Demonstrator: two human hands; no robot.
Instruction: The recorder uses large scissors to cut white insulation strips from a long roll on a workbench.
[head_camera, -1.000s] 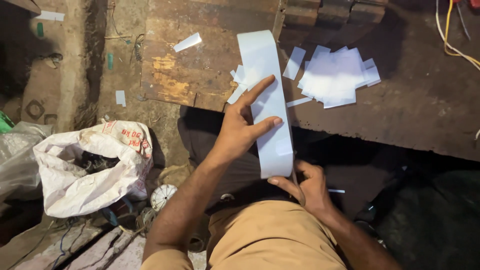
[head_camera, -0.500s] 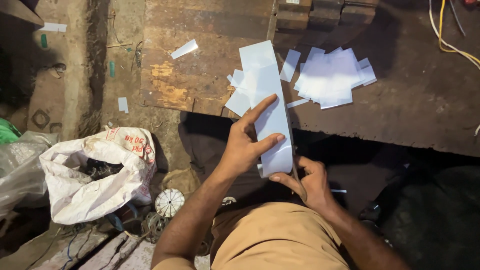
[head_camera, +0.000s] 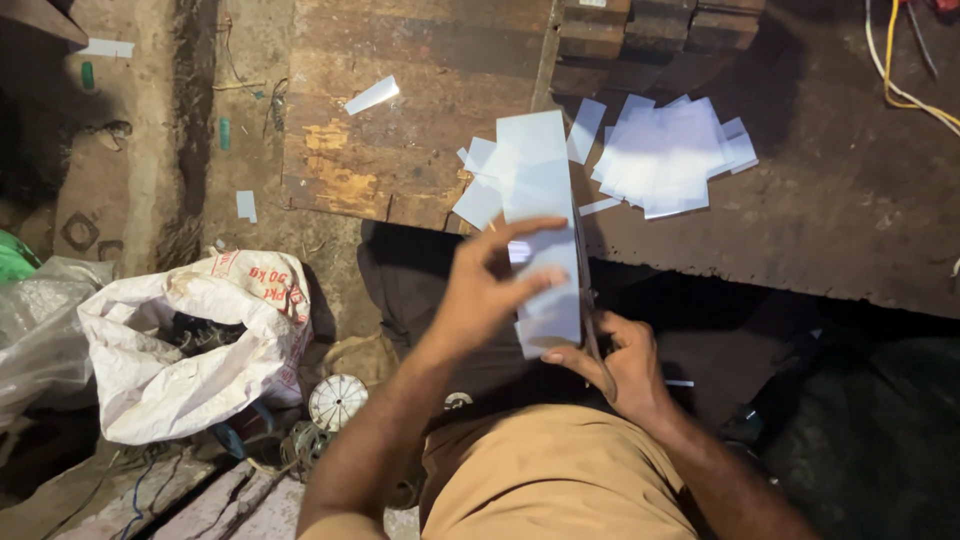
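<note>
Above the person's lap, both hands are working on a long white strip (head_camera: 540, 215) that is lying lengthwise, its far end resting over the edge of the dark worn work surface (head_camera: 850, 210). The left hand (head_camera: 480, 300) is pressing down on the near half of the strip, fingers spread apart, index finger and thumb extending across its width. The right hand (head_camera: 620, 365) is gripping from the near right side, fingers curled together and clamped on a thin dark blade (head_camera: 583, 270) that is running along the strip's right edge; the thumb is touching the strip's near end.

Beyond the hands, a loose pile of white cut pieces (head_camera: 665, 155) is lying on the work surface, just right of the strip's far end. Smaller white offcuts (head_camera: 478, 190) are lying at the strip's left side, on a wooden board (head_camera: 400, 110). Well apart to the left, a white woven sack (head_camera: 190, 345) is sitting open on the floor, with a small round metal part (head_camera: 337, 401) beside it.
</note>
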